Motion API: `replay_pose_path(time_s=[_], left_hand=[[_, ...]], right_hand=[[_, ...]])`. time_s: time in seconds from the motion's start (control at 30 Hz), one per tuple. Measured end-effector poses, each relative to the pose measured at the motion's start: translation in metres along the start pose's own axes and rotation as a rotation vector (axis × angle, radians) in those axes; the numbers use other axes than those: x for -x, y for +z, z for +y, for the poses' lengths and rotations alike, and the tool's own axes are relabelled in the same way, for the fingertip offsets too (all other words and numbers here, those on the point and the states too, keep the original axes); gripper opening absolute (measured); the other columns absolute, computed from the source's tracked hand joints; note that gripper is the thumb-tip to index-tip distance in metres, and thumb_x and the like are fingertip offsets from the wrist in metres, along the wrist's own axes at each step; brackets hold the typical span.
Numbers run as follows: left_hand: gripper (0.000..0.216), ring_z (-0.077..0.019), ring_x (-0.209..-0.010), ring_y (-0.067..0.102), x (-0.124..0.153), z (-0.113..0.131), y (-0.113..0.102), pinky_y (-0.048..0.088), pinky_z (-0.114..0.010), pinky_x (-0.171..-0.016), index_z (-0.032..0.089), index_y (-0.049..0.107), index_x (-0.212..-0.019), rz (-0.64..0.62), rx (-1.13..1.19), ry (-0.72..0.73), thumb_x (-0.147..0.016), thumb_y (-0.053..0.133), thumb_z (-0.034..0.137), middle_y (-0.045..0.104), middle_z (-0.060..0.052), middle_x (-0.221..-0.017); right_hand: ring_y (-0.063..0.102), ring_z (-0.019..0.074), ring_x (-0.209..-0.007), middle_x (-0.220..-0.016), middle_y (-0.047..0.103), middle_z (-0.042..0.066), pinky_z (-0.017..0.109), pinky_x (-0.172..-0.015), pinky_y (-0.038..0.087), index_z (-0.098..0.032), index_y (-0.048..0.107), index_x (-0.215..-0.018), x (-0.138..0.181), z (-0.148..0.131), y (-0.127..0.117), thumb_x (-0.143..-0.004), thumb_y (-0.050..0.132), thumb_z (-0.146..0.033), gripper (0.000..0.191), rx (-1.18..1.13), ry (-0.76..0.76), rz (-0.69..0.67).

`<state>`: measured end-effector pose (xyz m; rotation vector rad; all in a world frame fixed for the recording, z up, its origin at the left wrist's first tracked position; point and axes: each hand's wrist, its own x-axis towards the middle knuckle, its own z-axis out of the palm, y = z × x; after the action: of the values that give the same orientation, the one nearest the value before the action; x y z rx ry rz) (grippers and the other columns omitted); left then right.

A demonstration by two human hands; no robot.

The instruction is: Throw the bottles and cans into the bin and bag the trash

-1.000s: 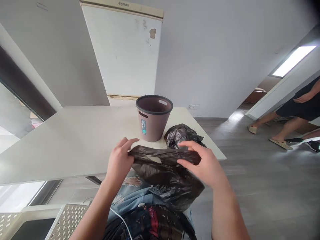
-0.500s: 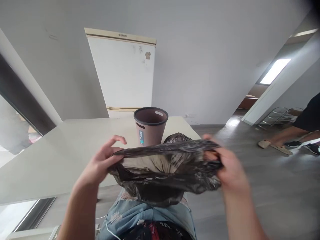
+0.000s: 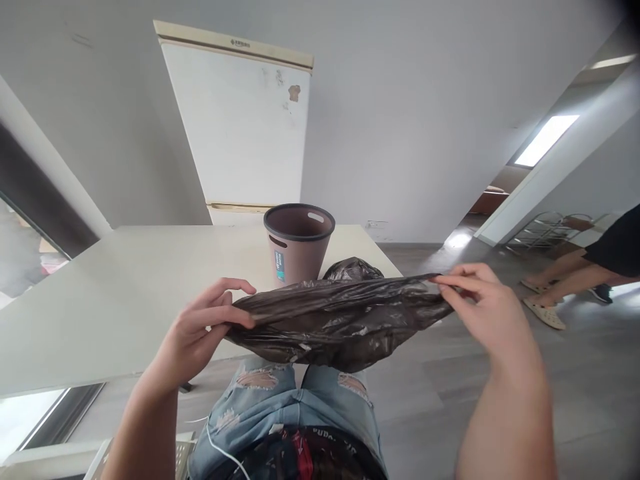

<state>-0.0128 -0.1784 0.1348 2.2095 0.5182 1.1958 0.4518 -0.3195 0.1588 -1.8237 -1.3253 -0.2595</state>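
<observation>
A black plastic garbage bag [image 3: 335, 323] is stretched sideways between my two hands, above my lap and the table's front edge. Its mouth looks flattened together. My left hand [image 3: 203, 327] pinches the bag's left end between thumb and fingers, the index finger reaching over the top. At the other end, my right hand [image 3: 475, 293] grips the upper right corner with its fingertips. Just behind the bag a brownish-pink trash can [image 3: 299, 257] with a dark rim and a label stands upright on the table; the bag hides its base. Another bunched part of black plastic [image 3: 353, 270] lies beside the can.
The white table [image 3: 150, 293] spreads to the left, with a white fridge [image 3: 240, 127] behind it. A person's legs [image 3: 580, 277] are on the right, near a metal rack [image 3: 545, 230]. A white cable [image 3: 220, 457] runs over my jeans.
The bag's open mouth has closed into a flat, taut strip. My right hand has moved outward and now pinches the corner instead of reaching inside. The person at right has shifted their feet.
</observation>
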Motion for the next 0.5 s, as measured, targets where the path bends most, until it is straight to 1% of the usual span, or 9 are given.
replay_pose_path(time_s=[0.1, 0.17, 0.23, 0.27, 0.3, 0.33, 0.4, 0.43, 0.5], left_hand=[[0.035, -0.015, -0.078, 0.061, 0.009, 0.012, 0.009, 0.047, -0.025, -0.055, 0.025, 0.075, -0.11, 0.047, 0.095, -0.128, -0.1, 0.046, 0.008, 0.067, -0.011, -0.13], [0.033, -0.0139, -0.077, 0.062, 0.014, 0.023, 0.016, 0.05, -0.025, -0.057, 0.023, 0.072, -0.103, 0.011, 0.102, -0.184, -0.1, 0.043, 0.008, 0.066, -0.01, -0.135], [0.036, -0.0134, -0.081, 0.065, 0.015, 0.032, 0.024, 0.056, -0.026, -0.067, 0.021, 0.072, -0.091, -0.09, -0.016, -0.217, -0.099, 0.04, 0.006, 0.064, -0.008, -0.14], [0.04, -0.0143, -0.086, 0.067, 0.015, 0.036, 0.027, 0.058, -0.027, -0.074, 0.022, 0.074, -0.09, -0.136, -0.087, -0.227, -0.098, 0.039, 0.005, 0.064, -0.006, -0.142], [0.043, -0.0157, -0.094, 0.07, 0.014, 0.038, 0.03, 0.06, -0.028, -0.082, 0.023, 0.076, -0.094, -0.163, -0.145, -0.232, -0.098, 0.038, 0.004, 0.065, -0.005, -0.142], [0.045, -0.0174, -0.103, 0.071, 0.012, 0.04, 0.033, 0.06, -0.03, -0.091, 0.025, 0.077, -0.102, -0.171, -0.183, -0.234, -0.099, 0.037, 0.004, 0.066, -0.004, -0.142], [0.046, -0.0207, -0.124, 0.069, 0.009, 0.042, 0.039, 0.057, -0.033, -0.106, 0.027, 0.075, -0.12, -0.14, -0.202, -0.225, -0.101, 0.038, 0.007, 0.067, -0.004, -0.143], [0.043, -0.0217, -0.13, 0.066, 0.008, 0.042, 0.041, 0.055, -0.034, -0.111, 0.027, 0.072, -0.127, -0.092, -0.192, -0.215, -0.103, 0.041, 0.009, 0.066, -0.005, -0.145], [0.038, -0.0241, -0.139, 0.061, 0.008, 0.045, 0.046, 0.052, -0.037, -0.117, 0.027, 0.067, -0.133, 0.056, -0.151, -0.19, -0.103, 0.047, 0.012, 0.062, -0.007, -0.151]], right_hand=[[0.061, 0.0374, -0.112, -0.12, 0.065, 0.018, 0.058, -0.1, 0.049, -0.02, 0.081, -0.109, 0.025, -0.028, -0.01, -0.091, 0.068, -0.051, 0.038, 0.315, -0.042, 0.142], [0.063, 0.0377, -0.113, -0.122, 0.066, 0.017, 0.061, -0.107, 0.047, -0.019, 0.08, -0.116, 0.046, -0.061, -0.01, -0.095, 0.067, -0.041, 0.033, 0.355, -0.114, 0.331], [0.067, 0.0334, -0.108, -0.122, 0.068, 0.014, 0.055, -0.103, 0.053, -0.022, 0.079, -0.118, 0.068, -0.097, -0.002, -0.094, 0.068, -0.023, 0.026, 0.226, -0.24, 0.495], [0.069, 0.0307, -0.106, -0.119, 0.07, 0.011, 0.05, -0.098, 0.056, -0.024, 0.079, -0.117, 0.077, -0.114, 0.005, -0.093, 0.067, -0.015, 0.029, 0.095, -0.364, 0.444], [0.071, 0.0288, -0.105, -0.115, 0.073, 0.008, 0.047, -0.096, 0.059, -0.026, 0.078, -0.116, 0.085, -0.129, 0.014, -0.092, 0.063, -0.009, 0.032, -0.04, -0.493, 0.265], [0.071, 0.0279, -0.107, -0.114, 0.074, 0.007, 0.045, -0.095, 0.06, -0.026, 0.078, -0.116, 0.091, -0.14, 0.025, -0.093, 0.06, -0.007, 0.034, -0.141, -0.592, 0.023], [0.072, 0.0259, -0.112, -0.119, 0.076, 0.007, 0.042, -0.099, 0.061, -0.025, 0.076, -0.118, 0.097, -0.153, 0.048, -0.097, 0.052, -0.005, 0.038, -0.232, -0.568, -0.288], [0.073, 0.0249, -0.114, -0.123, 0.076, 0.007, 0.041, -0.099, 0.061, -0.024, 0.075, -0.121, 0.098, -0.154, 0.059, -0.1, 0.049, -0.007, 0.038, -0.234, -0.496, -0.381], [0.075, 0.024, -0.111, -0.126, 0.076, 0.008, 0.038, -0.095, 0.062, -0.024, 0.072, -0.129, 0.097, -0.149, 0.075, -0.105, 0.044, -0.013, 0.038, -0.181, -0.317, -0.475]])
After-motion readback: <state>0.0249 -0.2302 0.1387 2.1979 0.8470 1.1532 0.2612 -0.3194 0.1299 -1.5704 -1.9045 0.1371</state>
